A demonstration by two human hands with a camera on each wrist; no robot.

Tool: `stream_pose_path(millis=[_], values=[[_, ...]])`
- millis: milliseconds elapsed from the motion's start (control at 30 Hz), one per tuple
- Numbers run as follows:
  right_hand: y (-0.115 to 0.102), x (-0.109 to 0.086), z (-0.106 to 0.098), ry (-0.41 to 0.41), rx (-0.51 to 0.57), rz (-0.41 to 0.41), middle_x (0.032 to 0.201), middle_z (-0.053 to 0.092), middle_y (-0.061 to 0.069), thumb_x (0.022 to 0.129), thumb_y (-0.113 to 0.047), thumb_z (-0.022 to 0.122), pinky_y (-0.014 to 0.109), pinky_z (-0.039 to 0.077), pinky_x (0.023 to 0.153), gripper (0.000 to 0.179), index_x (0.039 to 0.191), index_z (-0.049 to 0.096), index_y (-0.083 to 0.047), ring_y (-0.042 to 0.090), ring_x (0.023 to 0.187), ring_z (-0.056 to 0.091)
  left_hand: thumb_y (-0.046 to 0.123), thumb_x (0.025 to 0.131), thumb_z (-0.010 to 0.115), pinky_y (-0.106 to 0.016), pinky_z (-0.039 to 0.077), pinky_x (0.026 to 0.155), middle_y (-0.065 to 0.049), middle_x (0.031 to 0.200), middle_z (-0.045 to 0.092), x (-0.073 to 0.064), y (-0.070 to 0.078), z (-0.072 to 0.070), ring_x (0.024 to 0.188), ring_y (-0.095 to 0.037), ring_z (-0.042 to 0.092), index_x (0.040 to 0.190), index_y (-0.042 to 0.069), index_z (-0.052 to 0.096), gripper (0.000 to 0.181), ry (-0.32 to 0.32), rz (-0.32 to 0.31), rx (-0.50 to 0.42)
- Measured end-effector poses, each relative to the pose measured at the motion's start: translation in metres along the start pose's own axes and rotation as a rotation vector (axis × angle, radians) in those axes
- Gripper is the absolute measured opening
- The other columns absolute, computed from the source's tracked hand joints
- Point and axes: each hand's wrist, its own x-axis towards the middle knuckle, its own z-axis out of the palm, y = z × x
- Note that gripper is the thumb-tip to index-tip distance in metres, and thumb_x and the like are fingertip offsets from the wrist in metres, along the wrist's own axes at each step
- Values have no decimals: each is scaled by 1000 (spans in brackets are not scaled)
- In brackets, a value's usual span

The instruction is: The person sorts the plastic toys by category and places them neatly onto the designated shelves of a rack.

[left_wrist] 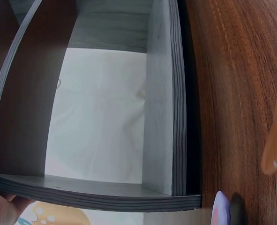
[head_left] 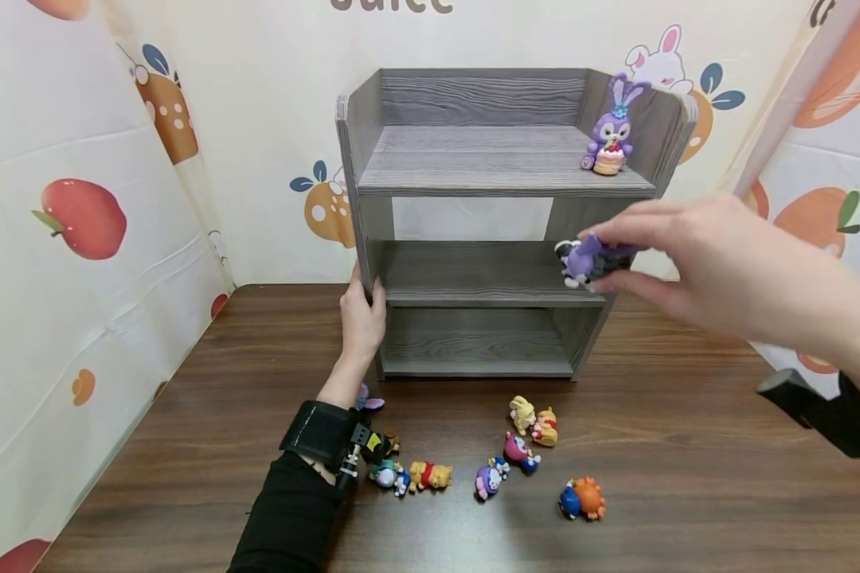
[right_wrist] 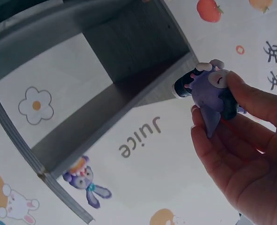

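Head view: the right grip (head_left: pixel 702 256) pinches a purple figurine (head_left: pixel 580 259) before the shelf unit (head_left: pixel 466 274), long axis nearly level, free end leftward; the left grip (head_left: pixel 363 318) clasps the side panel (head_left: pixel 376 219). Left wrist: fingers (left_wrist: pixel 2 208) at its edge. Right wrist: grip parted figurine-wide, purple flap (right_wrist: pixel 211 123) downward in view.

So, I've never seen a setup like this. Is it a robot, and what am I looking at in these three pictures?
There's no robot grip here, just a person's two bare hands. The wide picture is taken from the person's head, looking forward and down; the other two are taken from the left and right wrists.

The left hand holds the side of a grey shelf. The right hand pinches a small purple and black toy between thumb and fingers. A purple rabbit sits on the top board. On the wooden table are more little toys, including a yellow bear and an orange toy.
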Motion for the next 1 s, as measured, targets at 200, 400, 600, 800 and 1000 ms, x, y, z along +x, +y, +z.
stream_pose_path(millis=[200,400,600,800,1000], values=[[32,23,-5,-32,-89,26,85,61,-13,68,-33,75,16,36,54,35,96,65,-16,-1,58,48,1,89,41,-40,40,87,-23,121,49,0,0,0,109,-26,48,131,-3,37,43,1,-1,5],[50,49,-7,-56,-118,62,73,63,-6,66,-27,77,29,43,54,31,90,66,-12,8,62,57,1,89,41,-40,39,88,-23,122,49,0,-1,0,110,-28,48,131,-3,36,42,-3,4,16],[45,72,-13,-150,-84,165,75,65,9,71,-20,74,34,38,53,30,93,65,-3,17,61,55,1,89,42,-41,40,87,-23,121,50,0,0,1,109,-28,48,131,-3,36,42,-3,14,16],[49,88,-11,-234,-48,262,78,63,16,76,-17,69,33,39,53,28,96,63,3,23,66,54,1,89,42,-40,40,87,-23,121,50,0,1,1,110,-28,48,131,-2,37,42,1,12,20],[59,98,-5,-261,-34,310,84,62,20,79,-16,66,41,41,63,29,97,61,6,29,73,55,1,89,42,-42,40,86,-23,120,50,0,3,2,108,-29,49,131,-2,37,43,-1,-5,13]])
